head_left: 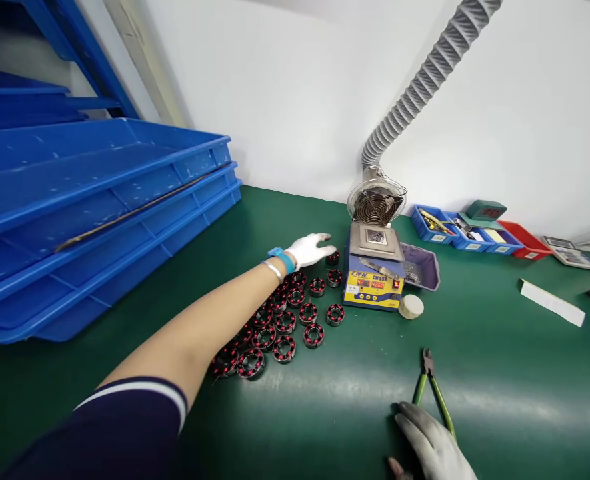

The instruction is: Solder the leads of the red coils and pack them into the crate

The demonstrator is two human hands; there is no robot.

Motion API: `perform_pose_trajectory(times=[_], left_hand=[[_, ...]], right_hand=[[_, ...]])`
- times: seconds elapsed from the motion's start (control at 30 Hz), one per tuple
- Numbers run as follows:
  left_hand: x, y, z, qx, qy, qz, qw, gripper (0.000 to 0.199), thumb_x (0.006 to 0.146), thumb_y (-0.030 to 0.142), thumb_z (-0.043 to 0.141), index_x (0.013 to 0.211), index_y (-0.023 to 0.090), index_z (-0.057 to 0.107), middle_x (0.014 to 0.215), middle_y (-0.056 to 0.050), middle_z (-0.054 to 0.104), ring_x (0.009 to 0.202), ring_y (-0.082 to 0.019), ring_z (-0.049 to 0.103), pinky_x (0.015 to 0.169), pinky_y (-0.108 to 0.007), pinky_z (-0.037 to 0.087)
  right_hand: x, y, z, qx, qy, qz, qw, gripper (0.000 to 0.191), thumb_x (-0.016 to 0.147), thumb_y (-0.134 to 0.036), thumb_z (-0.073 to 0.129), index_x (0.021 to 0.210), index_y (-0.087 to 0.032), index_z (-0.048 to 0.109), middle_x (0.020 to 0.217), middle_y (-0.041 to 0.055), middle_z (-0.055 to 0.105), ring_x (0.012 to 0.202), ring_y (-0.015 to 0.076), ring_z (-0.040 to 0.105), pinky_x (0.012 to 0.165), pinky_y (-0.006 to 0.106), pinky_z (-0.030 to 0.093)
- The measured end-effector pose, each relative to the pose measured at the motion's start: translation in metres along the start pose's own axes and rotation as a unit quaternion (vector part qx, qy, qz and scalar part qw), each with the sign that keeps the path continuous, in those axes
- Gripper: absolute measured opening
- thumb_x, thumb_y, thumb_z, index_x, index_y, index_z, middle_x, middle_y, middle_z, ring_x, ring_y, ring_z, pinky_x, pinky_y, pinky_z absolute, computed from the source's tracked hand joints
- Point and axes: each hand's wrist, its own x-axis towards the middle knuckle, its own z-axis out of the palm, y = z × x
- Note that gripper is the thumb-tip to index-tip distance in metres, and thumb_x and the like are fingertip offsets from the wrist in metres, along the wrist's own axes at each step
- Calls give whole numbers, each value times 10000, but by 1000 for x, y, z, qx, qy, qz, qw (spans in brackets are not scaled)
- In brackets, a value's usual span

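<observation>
My left hand point(311, 251), in a white glove with a blue band at the wrist, reaches out with its fingers apart. It is beside a black and red ring-shaped part point(333, 257) at the back of a group of similar rings point(285, 322). My right hand point(432, 443), in a greyish glove, lies at the bottom edge, next to green-handled cutters point(427, 363). Its fingers are extended and rest at the cutters' handle; no grip on them shows. A yellow-and-blue heating unit point(373, 283) stands right of the rings, with tweezers point(379, 269) on it.
Stacked blue trays point(105, 200) fill the left side. Behind the unit rise a round fan point(377, 205) and a grey duct point(432, 73). A purple bin point(427, 267), a round white pad point(411, 306), small blue bins point(432, 230), a red bin point(527, 243) and a white strip point(552, 303) stand rightward.
</observation>
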Motion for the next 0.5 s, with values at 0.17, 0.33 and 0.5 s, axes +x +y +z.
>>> perform_pose_trajectory(times=[0.17, 0.33, 0.5], left_hand=[[13, 33, 27, -30, -110, 45, 992, 453, 754, 371, 550, 1175, 229, 639, 1170, -46, 671, 1063, -262, 612, 947, -372, 462], [-35, 38, 6, -74, -206, 75, 973, 365, 724, 407, 598, 1005, 206, 714, 1008, 12, 723, 989, -215, 629, 938, -301, 455], [-133, -10, -49, -144, 21, -19, 989, 745, 754, 613, 577, 1325, 139, 516, 1358, -87, 544, 1246, -245, 501, 1087, -320, 353]], right_hand=[[-2, -9, -6, 35, -9, 49, 998, 497, 804, -379, 627, 1241, -167, 524, 1237, 123, 614, 1120, 252, 611, 859, 323, 575], [-3, -13, -6, 62, -24, 79, 995, 437, 845, -364, 579, 1236, -178, 519, 1263, 119, 592, 1146, 254, 591, 897, 371, 559], [-5, -3, 0, 78, -35, 71, 994, 420, 865, -418, 546, 1213, -182, 537, 1248, 114, 596, 1118, 252, 604, 904, 389, 555]])
